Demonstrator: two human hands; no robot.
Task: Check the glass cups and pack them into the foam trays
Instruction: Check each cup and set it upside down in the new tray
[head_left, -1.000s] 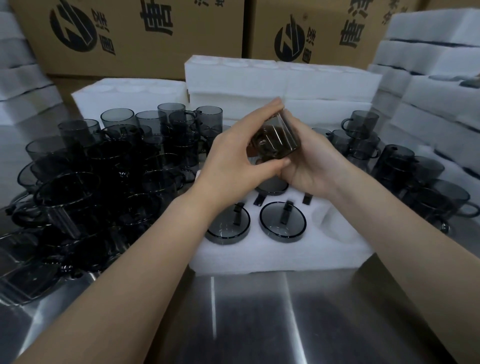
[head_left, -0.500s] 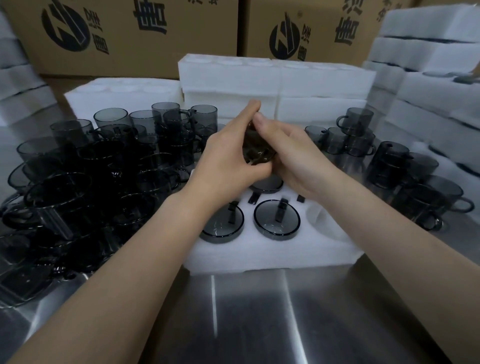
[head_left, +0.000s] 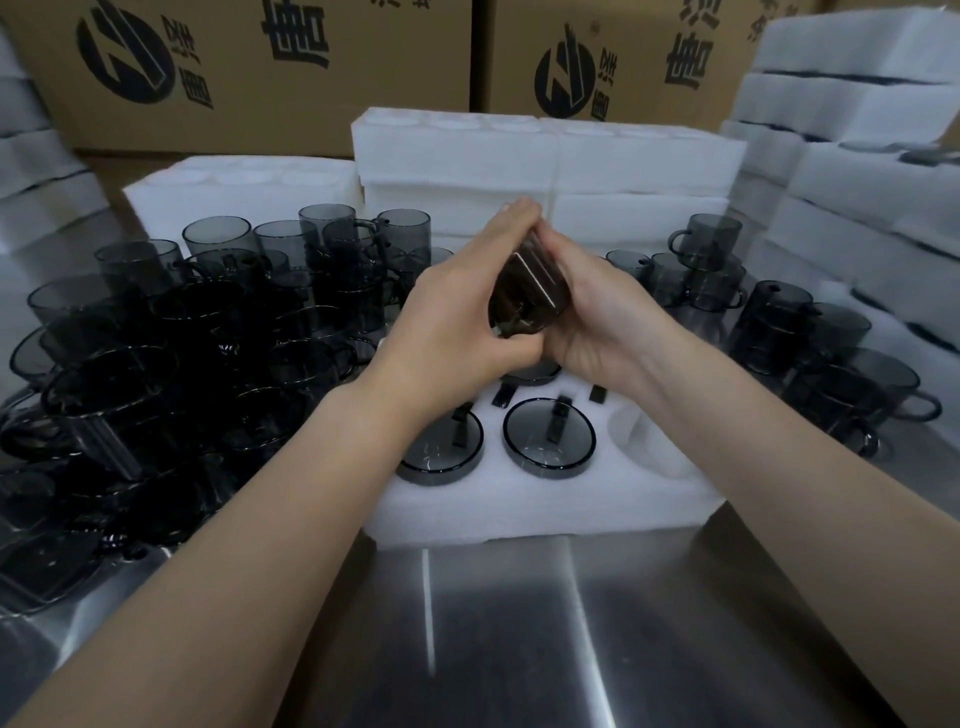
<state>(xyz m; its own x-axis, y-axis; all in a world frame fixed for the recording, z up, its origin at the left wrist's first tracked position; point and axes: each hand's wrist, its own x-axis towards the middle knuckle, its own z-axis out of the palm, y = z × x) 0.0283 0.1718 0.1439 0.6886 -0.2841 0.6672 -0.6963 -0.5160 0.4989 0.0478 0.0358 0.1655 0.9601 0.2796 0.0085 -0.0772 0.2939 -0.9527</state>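
Both of my hands were up over the foam tray (head_left: 545, 499), closed around one smoky glass cup (head_left: 530, 291) that I held tilted between them. My left hand (head_left: 462, 322) wrapped its near side, fingers curled and the thumb tucked under by the rim, while my right hand (head_left: 602, 317) cupped the far side with the palm turned toward me. The fingertips of the two hands met above the cup. How much of the handle I had hold of, I could not tell; the glass was dark and partly covered by my fingers.

Below my wrists the tray sat on the steel table (head_left: 519, 623), its front edge toward me. Two cups (head_left: 549, 437) stood upside down in the front row of pockets, side by side, with another partly hidden under my hands behind them. One empty pocket (head_left: 644, 441) was open at the right of that front row.

A dense heap of unpacked cups (head_left: 171, 353) crowded the table to my left, and a smaller cluster (head_left: 779, 332) stood to my right. Stacked white foam (head_left: 545, 161) and cardboard boxes (head_left: 249, 62) filled the back.
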